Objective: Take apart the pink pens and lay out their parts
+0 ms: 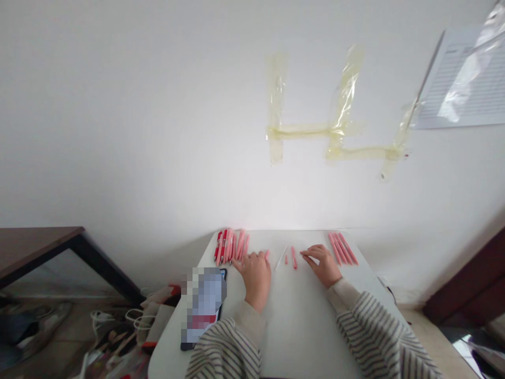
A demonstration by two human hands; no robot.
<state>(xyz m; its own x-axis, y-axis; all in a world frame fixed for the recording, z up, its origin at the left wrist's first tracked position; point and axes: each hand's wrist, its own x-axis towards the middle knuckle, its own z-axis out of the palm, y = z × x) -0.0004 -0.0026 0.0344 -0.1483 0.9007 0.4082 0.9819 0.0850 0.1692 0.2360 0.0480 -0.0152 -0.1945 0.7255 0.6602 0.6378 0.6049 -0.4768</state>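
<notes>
On a white table (292, 321) my left hand (255, 275) lies knuckles up, fingers curled, beside a heap of pink and red pens (231, 246) at the far left; a pink piece (267, 254) pokes out past its fingers. My right hand (322, 263) rests with fingers bent, fingertips near a short pink pen part (293, 257) and a thin white refill (281, 257). A row of pink pen barrels (342, 247) lies just right of that hand. Both arms wear striped sleeves.
A phone (203, 308) lies at the table's left edge. Left of the table stand a dark desk (43, 247) and floor clutter with cables (118, 337). The white wall behind carries yellowed tape strips (335, 137) and a paper sheet (461, 84).
</notes>
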